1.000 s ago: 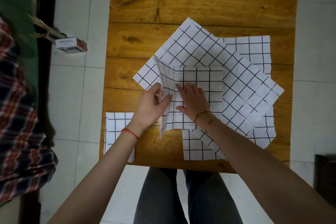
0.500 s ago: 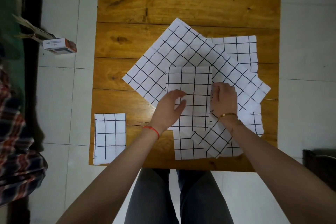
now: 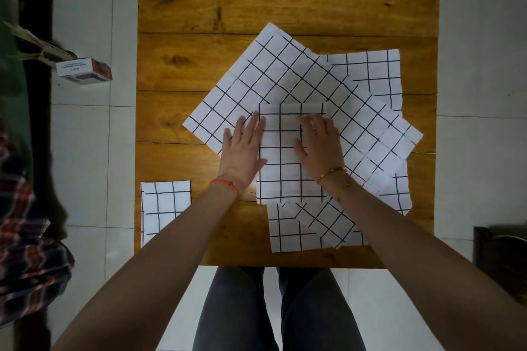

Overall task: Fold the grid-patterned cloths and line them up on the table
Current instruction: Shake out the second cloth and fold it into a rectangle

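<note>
At the far left, a plaid red-and-blue fabric (image 3: 25,239) is hanging at the frame's edge, and a small white cardboard box (image 3: 83,70) is lying on the pale tiled floor (image 3: 85,151) left of the wooden plank tabletop (image 3: 285,0). On the near left corner of the tabletop, a small folded white cloth with black grid lines (image 3: 164,206) is lying flat, well apart from the others.

Toward the middle, the left hand (image 3: 243,148), with a red string bracelet (image 3: 226,184) at its wrist, is pressing down with fingers straight and spread, lying partly on a large unfolded grid cloth turned diamond-wise (image 3: 288,74) and touching the left edge of a folded rectangular grid cloth (image 3: 282,179). That folded rectangle is sitting on top of the diamond-turned cloth, in the middle of the tabletop. The right hand (image 3: 319,142), wearing a thin gold bracelet (image 3: 332,173), is resting flat on the rectangle's right half, fingers relaxed and slightly spread, gripping nothing.

Beneath both, a third unfolded grid cloth lying square to the tabletop (image 3: 379,71) is showing at the far right and again at the near edge. At the near side, the person's grey trousers (image 3: 273,310) are showing below the tabletop, and a dark piece of furniture (image 3: 499,248) is standing at the right edge.
</note>
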Tool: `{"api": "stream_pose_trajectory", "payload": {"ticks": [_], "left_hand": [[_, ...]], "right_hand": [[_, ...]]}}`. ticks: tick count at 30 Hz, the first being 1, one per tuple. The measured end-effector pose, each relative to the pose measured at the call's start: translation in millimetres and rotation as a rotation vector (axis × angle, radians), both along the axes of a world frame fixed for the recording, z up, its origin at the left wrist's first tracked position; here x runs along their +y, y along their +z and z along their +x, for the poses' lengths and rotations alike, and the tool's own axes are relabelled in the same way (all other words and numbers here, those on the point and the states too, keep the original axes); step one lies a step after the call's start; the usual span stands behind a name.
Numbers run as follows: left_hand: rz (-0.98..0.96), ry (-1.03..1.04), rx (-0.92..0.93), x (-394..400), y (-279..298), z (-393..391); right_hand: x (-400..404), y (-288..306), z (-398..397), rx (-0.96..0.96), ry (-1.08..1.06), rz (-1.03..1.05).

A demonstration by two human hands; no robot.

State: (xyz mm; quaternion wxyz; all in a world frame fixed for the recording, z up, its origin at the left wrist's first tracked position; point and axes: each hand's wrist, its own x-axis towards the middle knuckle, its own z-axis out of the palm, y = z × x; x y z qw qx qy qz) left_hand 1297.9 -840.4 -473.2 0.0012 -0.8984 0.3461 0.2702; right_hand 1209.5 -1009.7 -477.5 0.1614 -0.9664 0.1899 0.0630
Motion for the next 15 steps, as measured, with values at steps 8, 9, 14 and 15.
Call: {"api": "stream_pose_trajectory", "payload": {"ticks": [8, 9, 14, 15], "left_hand": [[0.059, 0.024, -0.013, -16, -8, 4], [0.058, 0.018, -0.016, -16, -8, 5], [0.045, 0.011, -0.008, -15, -9, 9], [0.040, 0.007, -0.004, -14, -10, 10]], "right_hand": [[7, -1, 31, 0.120, 0.208, -0.042], [8, -1, 35, 0.126, 0.234, -0.044], [16, -3, 48, 0.176, 0.310, -0.078], [18, -4, 50, 0.186, 0.321, -0.082]]}}
